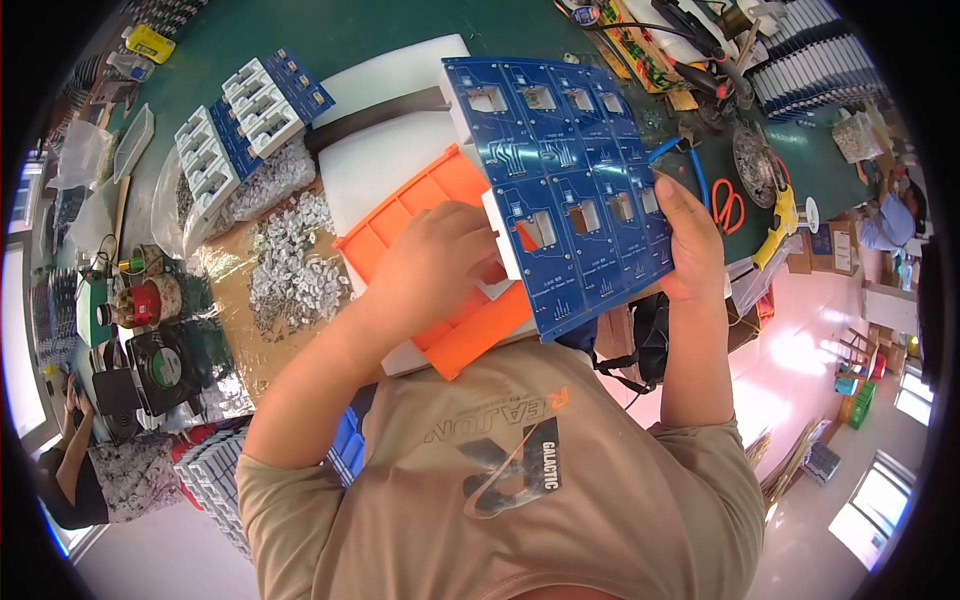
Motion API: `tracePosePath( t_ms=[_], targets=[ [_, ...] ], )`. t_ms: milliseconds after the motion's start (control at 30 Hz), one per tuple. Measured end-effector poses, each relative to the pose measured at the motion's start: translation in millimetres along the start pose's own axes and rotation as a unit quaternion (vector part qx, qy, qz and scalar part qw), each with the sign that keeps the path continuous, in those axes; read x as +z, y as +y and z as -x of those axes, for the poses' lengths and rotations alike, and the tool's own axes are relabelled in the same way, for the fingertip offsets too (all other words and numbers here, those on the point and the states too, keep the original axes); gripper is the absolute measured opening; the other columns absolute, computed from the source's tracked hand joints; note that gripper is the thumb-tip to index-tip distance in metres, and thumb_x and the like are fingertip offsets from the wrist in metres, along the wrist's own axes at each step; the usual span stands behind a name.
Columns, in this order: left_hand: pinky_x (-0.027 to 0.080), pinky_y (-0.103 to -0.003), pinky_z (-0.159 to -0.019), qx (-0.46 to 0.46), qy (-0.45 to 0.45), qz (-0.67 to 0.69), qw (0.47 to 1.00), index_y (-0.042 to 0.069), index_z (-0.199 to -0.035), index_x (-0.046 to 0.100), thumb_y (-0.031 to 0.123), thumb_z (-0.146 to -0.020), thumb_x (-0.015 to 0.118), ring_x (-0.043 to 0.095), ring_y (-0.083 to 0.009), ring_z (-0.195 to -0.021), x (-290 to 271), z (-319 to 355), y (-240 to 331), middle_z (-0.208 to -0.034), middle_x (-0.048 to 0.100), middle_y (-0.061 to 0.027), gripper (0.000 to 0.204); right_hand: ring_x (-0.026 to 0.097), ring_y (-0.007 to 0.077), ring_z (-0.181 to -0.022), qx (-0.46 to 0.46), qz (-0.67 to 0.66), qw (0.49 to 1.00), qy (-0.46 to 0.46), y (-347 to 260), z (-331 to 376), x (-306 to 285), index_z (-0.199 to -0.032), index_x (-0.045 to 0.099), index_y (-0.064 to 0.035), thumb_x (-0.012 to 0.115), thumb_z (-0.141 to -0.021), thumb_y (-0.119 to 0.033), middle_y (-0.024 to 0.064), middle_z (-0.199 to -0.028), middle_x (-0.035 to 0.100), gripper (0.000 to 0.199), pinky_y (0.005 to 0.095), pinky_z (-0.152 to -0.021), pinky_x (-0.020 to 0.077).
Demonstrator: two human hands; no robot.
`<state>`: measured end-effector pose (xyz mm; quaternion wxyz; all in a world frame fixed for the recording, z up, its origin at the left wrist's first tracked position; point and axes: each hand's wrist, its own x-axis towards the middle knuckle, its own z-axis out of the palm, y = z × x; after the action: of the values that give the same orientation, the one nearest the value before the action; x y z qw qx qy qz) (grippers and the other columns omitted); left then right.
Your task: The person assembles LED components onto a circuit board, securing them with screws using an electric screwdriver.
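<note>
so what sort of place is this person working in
Most likely a small electronics assembly workshop: the person holds a blue circuit-board panel, a heap of small pale parts lies beside the orange tray, and hand tools, including a yellow one, sit at the right.

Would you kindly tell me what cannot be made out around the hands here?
Head view:
- Right bare hand: most fingers hidden behind the blue rectangular circuit-board panel.
- Orange plastic compartmented tray: right part hidden by the panel.
- Left bare hand: fingertip contact unclear, blurred.
</note>
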<state>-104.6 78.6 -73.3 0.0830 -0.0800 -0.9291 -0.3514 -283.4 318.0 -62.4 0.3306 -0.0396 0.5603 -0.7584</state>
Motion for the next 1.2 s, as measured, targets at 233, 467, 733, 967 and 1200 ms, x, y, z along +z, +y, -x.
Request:
tracePosePath(
  t_ms=[233, 467, 733, 967, 1200],
  targets=[
    [0.049, -0.044, -0.087, -0.100, 0.055, -0.168, 0.979, 0.009, -0.114, 0.066, 0.029, -0.072, 0.080, 0.059, -0.0303, -0.102, 20, 23, 30, -0.109, 0.062, -0.0111, 0.049, 0.070, 0.0194, -0.092, 0.026, -0.050, 0.998, -0.014, 5, -5, -6, -0.125, 0.059, 0.0073, 0.063, -0.099, -0.024, 0.0139, -0.108, 0.070, 0.042, 0.0316, -0.082, 0.0573],
    [0.057, -0.038, -0.083, -0.284, 0.143, 0.719, 0.618, 0.000, -0.137, 0.050, 0.052, -0.101, 0.048, 0.066, -0.0284, -0.106, -6, 38, 3, -0.122, 0.065, -0.0182, 0.063, 0.074, 0.0248, -0.088, 0.051, -0.166, 0.985, 0.012, -6, 0, 1, -0.116, 0.063, 0.0029, 0.059, -0.100, -0.020, 0.0169, -0.105, 0.073, 0.028, 0.0348, -0.075, 0.0628],
    [0.056, -0.036, -0.084, -0.290, 0.123, 0.743, 0.591, -0.001, -0.141, 0.048, 0.055, -0.102, 0.042, 0.068, -0.0262, -0.100, -8, 39, 7, -0.121, 0.066, -0.0164, 0.068, 0.074, 0.0234, -0.088, 0.051, -0.181, 0.982, 0.006, -11, 2, -1, -0.117, 0.062, 0.0033, 0.058, -0.101, -0.019, 0.0173, -0.106, 0.072, 0.028, 0.0332, -0.074, 0.0626],
    [0.056, -0.036, -0.079, -0.293, 0.127, 0.729, 0.605, -0.001, -0.138, 0.048, 0.057, -0.103, 0.036, 0.067, -0.0302, -0.100, -4, 39, 1, -0.124, 0.064, -0.0231, 0.069, 0.074, 0.0243, -0.086, 0.057, -0.179, 0.982, 0.018, -11, 0, -3, -0.115, 0.063, 0.0032, 0.060, -0.100, -0.020, 0.0173, -0.105, 0.072, 0.028, 0.0350, -0.072, 0.0631],
    [0.051, -0.040, -0.083, -0.201, 0.094, 0.115, 0.968, 0.004, -0.130, 0.058, 0.028, -0.073, 0.085, 0.062, -0.0284, -0.100, -4, 32, 31, -0.113, 0.066, -0.0119, 0.068, 0.074, 0.0250, -0.085, 0.057, -0.179, 0.982, 0.011, -10, 2, 0, -0.114, 0.063, 0.0035, 0.060, -0.100, -0.019, 0.0179, -0.105, 0.072, 0.027, 0.0345, -0.073, 0.0632]
  ],
)
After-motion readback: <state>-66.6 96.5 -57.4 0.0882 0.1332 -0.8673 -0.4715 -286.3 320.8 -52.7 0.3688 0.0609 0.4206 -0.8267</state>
